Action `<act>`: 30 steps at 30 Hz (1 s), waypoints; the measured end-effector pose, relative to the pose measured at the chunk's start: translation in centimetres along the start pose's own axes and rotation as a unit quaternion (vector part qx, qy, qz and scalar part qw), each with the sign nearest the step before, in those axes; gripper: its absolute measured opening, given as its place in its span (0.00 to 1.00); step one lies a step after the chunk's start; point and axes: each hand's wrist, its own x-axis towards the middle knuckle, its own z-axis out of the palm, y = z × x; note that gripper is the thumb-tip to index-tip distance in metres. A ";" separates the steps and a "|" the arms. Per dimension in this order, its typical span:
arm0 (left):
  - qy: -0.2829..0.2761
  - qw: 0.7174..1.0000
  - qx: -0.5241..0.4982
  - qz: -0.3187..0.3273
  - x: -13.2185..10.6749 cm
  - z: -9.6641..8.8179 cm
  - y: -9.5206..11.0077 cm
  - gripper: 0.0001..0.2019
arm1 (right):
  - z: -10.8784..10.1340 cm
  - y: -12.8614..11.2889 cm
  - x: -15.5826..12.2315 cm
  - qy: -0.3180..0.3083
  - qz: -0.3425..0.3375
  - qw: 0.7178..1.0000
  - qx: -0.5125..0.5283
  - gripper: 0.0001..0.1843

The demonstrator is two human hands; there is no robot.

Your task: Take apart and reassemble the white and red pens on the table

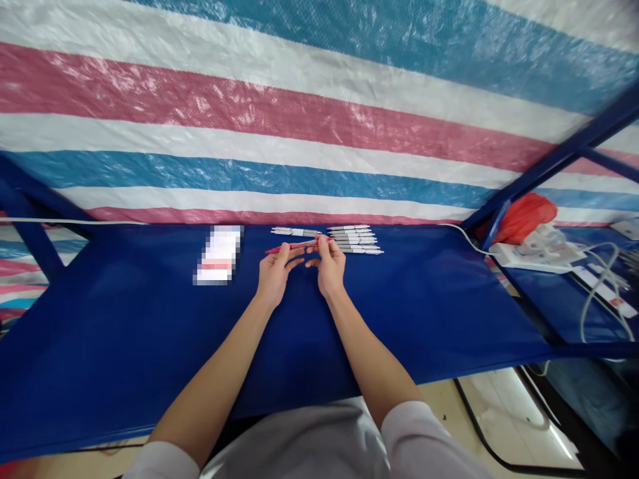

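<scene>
A slim red pen [301, 245] is held level above the blue table by both hands. My left hand [274, 271] pinches it near its left end, thumb on top and the other fingers partly spread beneath. With thumb and fingers closed, my right hand [330, 264] grips the pen's right end. Just beyond the right hand, several white-and-grey pens [353, 233] lie side by side in a stack-like row. Behind the red pen, a smaller group of white pens [293, 232] rests on the table, partly hidden by the right fingertips.
A blurred-out white sheet or card [218, 256] lies left of the hands on the blue table [424, 299]. At right, a white power strip [532, 256] with cables sits by a red plastic bag [529, 216]. Blue metal frame bars [564, 153] rise before a striped tarp [299, 100].
</scene>
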 end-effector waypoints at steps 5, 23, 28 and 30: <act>-0.046 0.924 0.355 0.135 0.0 -1.4 0.9 0.21 | 0.3 -0.8 0.6 0.103 -0.024 0.990 0.097 0.16; -0.107 0.624 0.730 0.256 -0.2 -4.3 -0.9 0.23 | -3.3 -1.0 2.3 0.008 -0.055 0.907 0.417 0.17; -0.125 0.614 0.743 0.237 -0.2 -4.3 -0.8 0.24 | -4.0 -0.5 2.8 -0.033 -0.047 0.867 0.495 0.18; -0.128 0.611 0.746 0.232 -0.3 -4.3 -0.8 0.25 | -4.0 -0.4 3.0 -0.043 -0.040 0.859 0.509 0.17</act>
